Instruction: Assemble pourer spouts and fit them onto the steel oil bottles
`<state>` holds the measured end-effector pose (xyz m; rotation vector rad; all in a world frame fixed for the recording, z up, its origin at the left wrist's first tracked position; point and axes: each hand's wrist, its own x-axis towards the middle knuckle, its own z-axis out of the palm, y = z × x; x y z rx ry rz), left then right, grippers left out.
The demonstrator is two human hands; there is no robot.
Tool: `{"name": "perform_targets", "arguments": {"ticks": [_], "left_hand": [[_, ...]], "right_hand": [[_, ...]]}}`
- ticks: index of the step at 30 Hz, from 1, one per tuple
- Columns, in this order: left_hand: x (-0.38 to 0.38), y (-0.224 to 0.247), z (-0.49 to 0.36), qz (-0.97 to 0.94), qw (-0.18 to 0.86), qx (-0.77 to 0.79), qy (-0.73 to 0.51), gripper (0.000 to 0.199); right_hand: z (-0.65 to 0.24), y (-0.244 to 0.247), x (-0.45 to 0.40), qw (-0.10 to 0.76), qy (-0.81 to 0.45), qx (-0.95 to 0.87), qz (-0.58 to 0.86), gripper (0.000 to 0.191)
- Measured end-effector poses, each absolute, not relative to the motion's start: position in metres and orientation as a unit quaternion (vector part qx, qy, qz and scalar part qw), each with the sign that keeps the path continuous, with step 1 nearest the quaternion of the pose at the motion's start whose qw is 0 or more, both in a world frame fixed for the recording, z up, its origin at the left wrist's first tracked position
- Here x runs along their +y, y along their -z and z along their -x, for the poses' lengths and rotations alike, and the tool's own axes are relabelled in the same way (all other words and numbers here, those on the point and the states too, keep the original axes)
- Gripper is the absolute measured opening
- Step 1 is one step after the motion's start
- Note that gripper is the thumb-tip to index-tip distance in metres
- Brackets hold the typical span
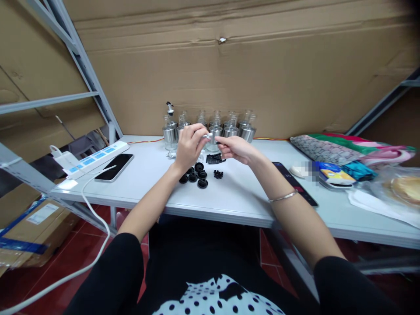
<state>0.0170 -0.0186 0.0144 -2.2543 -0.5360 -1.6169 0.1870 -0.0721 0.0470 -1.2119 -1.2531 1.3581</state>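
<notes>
My left hand (193,143) is raised over the table, its fingers pinched on a small white-and-silver piece (207,135) whose exact kind is unclear. Close on its right is my right hand (236,148), thumb and fingers pressed together. A tiny dark bit shows at its fingertips, too small to name. Below the hands lie several black round stepped stoppers (202,183), a little heap of small black pieces (218,174) and a group of thin black pieces (215,158). Behind stand several glass bottles with silver bands (248,132); one at the left carries a pourer top (169,108).
At the left are a white power strip (95,158), a phone (114,168) and a white cable (85,192). Another dark phone (295,183) lies under my right forearm. Packets (336,173), a patterned cloth bag (341,148) and plastic wrapping fill the right side. Cardboard (249,74) walls the back.
</notes>
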Motion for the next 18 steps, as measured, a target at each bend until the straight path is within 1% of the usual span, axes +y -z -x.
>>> {"name": "perform_targets", "arguments": {"ticks": [2, 3, 5, 7, 9, 14, 18], "left_hand": [[-0.017, -0.015, -0.017, 0.780, 0.147, -0.192, 0.578, 0.028], [-0.017, -0.015, -0.017, 0.782, 0.141, -0.193, 0.576, 0.029], [-0.016, -0.014, -0.018, 0.795, 0.127, -0.189, 0.562, 0.032], [-0.016, -0.013, -0.020, 0.810, 0.107, -0.178, 0.548, 0.031], [-0.016, -0.012, -0.020, 0.817, 0.089, -0.163, 0.546, 0.029], [-0.016, -0.012, -0.021, 0.811, 0.081, -0.141, 0.562, 0.024], [-0.015, -0.012, -0.021, 0.809, 0.091, -0.121, 0.568, 0.019]], "right_hand": [[-0.192, -0.041, -0.068, 0.403, -0.523, -0.552, 0.510, 0.036], [-0.193, -0.039, -0.066, 0.365, -0.491, -0.584, 0.534, 0.032], [-0.194, -0.033, -0.062, 0.253, -0.367, -0.654, 0.612, 0.025], [-0.193, -0.029, -0.059, 0.135, -0.226, -0.690, 0.674, 0.026], [-0.192, -0.026, -0.057, 0.067, -0.152, -0.700, 0.695, 0.027], [-0.191, -0.025, -0.055, 0.016, -0.146, -0.704, 0.695, 0.023], [-0.188, -0.026, -0.058, -0.015, -0.181, -0.713, 0.677, 0.022]]}}
